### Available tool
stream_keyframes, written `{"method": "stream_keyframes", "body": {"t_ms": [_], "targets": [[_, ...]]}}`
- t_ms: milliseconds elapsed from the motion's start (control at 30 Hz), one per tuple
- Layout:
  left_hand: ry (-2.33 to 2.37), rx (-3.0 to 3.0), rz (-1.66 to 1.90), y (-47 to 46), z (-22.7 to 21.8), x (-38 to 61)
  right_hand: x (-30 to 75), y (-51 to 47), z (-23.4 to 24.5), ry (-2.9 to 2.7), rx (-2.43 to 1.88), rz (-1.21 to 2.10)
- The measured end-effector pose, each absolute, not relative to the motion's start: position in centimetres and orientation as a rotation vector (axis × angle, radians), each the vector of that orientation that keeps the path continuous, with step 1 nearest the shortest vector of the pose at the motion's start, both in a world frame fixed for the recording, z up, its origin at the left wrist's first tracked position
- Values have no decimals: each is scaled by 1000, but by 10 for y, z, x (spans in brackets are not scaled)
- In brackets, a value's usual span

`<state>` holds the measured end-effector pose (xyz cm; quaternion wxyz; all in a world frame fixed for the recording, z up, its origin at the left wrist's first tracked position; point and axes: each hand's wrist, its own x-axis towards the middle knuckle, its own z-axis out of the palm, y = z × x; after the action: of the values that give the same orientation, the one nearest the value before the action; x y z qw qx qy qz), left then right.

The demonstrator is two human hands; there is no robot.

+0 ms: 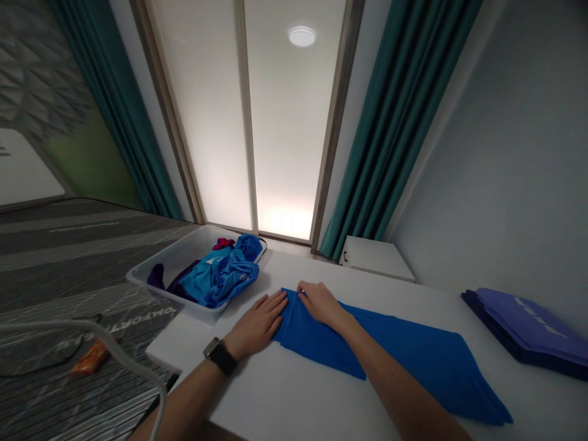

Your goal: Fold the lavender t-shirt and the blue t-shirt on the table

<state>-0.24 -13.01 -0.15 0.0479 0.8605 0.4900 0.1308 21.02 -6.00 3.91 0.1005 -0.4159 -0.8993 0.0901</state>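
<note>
A folded blue garment (404,349) lies as a long strip across the white table, its left end under my hands. My left hand (260,321), with a black watch on the wrist, rests flat at that left end, fingers stretched out and partly on the cloth. Curled at the far edge near the garment's left corner, my right hand (319,301) seems to pinch the fabric. The right forearm crosses over the garment and hides part of it.
At the table's far left corner stands a clear plastic bin (160,248) with rumpled blue and purple clothes (220,269). Folded purple garments (533,324) are stacked on the right. A white cabinet (379,257) stands behind the table. A pale curved tube (124,361) crosses the lower left.
</note>
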Motion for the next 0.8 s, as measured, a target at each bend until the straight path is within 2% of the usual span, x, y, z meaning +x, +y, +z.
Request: {"method": "stream_keyframes", "body": {"t_ms": [300, 633, 800], "targets": [[1611, 2391, 702, -152, 21, 22, 208, -58, 28, -2718, -1392, 222], [1586, 2438, 646, -163, 13, 35, 222, -46, 33, -2700, -1421, 149], [1590, 2433, 631, -161, 11, 34, 250, -32, 40, -2711, -1446, 264]]}}
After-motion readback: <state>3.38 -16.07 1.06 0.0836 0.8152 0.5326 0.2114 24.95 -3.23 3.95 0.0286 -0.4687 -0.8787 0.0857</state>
